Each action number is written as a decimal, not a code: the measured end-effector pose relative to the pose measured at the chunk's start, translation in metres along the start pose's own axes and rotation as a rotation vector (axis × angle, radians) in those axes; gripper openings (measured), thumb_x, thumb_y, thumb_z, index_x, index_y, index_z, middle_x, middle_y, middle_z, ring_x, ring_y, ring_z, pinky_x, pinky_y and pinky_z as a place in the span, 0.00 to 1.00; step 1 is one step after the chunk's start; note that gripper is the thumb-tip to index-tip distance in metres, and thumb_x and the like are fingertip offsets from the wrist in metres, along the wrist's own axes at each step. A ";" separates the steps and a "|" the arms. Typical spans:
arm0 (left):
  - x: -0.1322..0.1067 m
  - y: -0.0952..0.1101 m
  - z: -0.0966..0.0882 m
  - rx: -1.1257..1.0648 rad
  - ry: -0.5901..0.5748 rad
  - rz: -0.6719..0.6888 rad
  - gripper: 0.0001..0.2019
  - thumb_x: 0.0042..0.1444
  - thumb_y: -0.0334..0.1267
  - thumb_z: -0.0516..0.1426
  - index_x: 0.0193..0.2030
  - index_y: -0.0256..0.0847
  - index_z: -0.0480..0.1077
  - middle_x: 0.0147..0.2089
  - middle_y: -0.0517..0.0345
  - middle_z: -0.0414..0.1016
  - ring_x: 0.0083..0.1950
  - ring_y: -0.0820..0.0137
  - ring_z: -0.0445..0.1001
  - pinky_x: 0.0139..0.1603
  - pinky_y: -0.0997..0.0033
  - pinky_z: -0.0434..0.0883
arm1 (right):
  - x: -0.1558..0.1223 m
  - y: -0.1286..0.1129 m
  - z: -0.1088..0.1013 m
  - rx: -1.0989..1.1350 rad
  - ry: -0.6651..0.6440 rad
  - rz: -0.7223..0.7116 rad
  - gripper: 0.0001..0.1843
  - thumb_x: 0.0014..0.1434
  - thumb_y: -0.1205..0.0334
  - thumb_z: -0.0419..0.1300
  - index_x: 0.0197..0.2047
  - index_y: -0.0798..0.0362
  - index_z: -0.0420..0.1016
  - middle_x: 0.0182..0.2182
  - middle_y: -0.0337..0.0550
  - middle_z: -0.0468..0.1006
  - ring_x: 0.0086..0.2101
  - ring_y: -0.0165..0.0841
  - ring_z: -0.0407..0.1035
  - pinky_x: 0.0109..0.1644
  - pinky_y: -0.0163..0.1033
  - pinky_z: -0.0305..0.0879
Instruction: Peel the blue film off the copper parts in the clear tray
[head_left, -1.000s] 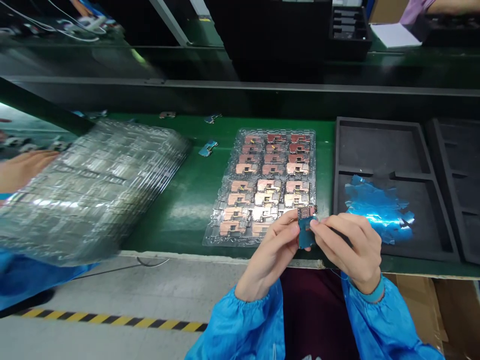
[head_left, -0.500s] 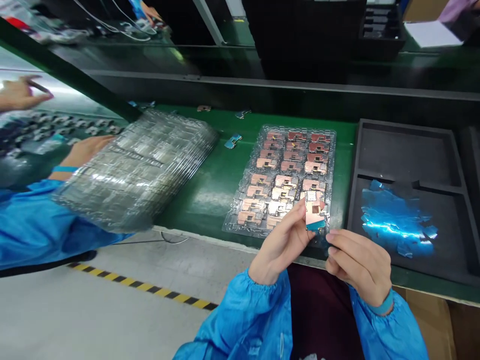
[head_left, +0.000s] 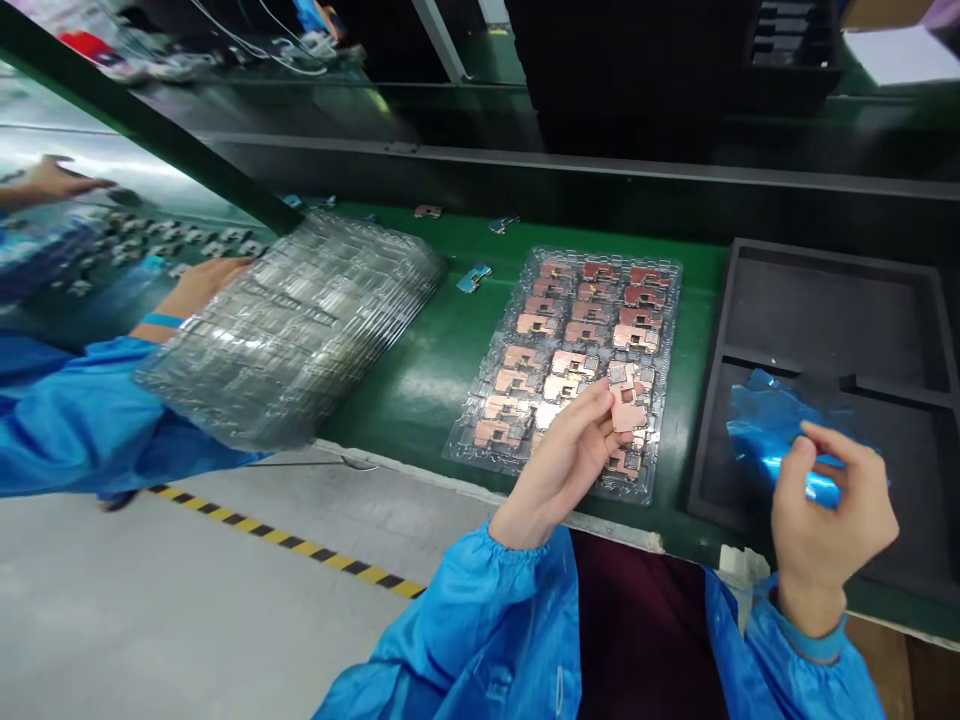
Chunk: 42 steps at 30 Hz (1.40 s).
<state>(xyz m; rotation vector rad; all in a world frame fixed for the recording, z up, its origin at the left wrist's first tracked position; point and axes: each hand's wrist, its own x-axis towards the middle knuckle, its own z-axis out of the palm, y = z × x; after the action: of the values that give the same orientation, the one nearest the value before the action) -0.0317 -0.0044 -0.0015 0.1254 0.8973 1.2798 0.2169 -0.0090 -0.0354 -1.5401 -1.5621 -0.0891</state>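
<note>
Big picture first: a long green assembly-line surface [head_left: 397,400] across the view, a yellow-and-black hazard stripe [head_left: 285,545] on the grey floor below it. Off to the left, a thick stack of clear blister trays [head_left: 292,330], tilted, with a co-worker's hand [head_left: 202,288] at its edge. Over on the right, a black foam tray [head_left: 825,310] split into compartments, a crumpled heap of shiny blue film [head_left: 780,430] in the lower one. Dead centre, flat on the surface, a clear blister tray [head_left: 480,440], with rows of copper-shielded boards [head_left: 592,330] sitting in its pockets. And in close, a single copper-shielded circuit board [head_left: 628,400], up just above that tray, pinched by its edges in the left hand [head_left: 566,460], thumb and fingers closed on it. A light, thin, fairly stiff piece by the look of it, but fragile, with a smooth metal face likely to slip; the edges look like the safest place for a grip, well off the shield and components. Meanwhile, the right hand [head_left: 832,510] above the blue film, well apart from the board, fingers curled and partly closed. A scrap of film in those fingers? Impossible to tell from this angle.
</note>
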 end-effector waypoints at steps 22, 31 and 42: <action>0.003 0.007 0.001 0.739 0.011 0.449 0.11 0.62 0.42 0.69 0.48 0.42 0.82 0.41 0.52 0.87 0.38 0.64 0.85 0.41 0.64 0.83 | -0.003 -0.059 0.028 0.546 -0.486 0.100 0.12 0.77 0.62 0.58 0.46 0.49 0.84 0.37 0.39 0.86 0.36 0.31 0.79 0.42 0.37 0.75; 0.142 0.127 -0.013 1.544 -0.008 0.652 0.11 0.67 0.35 0.59 0.50 0.39 0.83 0.51 0.48 0.85 0.46 0.62 0.80 0.52 0.61 0.76 | 0.002 -0.009 0.017 0.390 -0.459 0.259 0.18 0.77 0.51 0.57 0.52 0.49 0.86 0.43 0.45 0.88 0.39 0.37 0.83 0.44 0.42 0.81; 0.162 0.112 -0.038 1.937 -0.074 0.970 0.11 0.73 0.36 0.56 0.53 0.40 0.80 0.59 0.42 0.79 0.62 0.49 0.69 0.66 0.44 0.65 | 0.001 -0.007 0.020 0.333 -0.450 0.151 0.15 0.77 0.51 0.58 0.49 0.47 0.85 0.42 0.41 0.89 0.36 0.34 0.85 0.41 0.37 0.80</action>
<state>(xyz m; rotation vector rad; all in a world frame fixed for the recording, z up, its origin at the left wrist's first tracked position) -0.1411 0.1574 -0.0481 2.2933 1.8062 0.6883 0.2005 0.0025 -0.0426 -1.4634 -1.6876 0.6114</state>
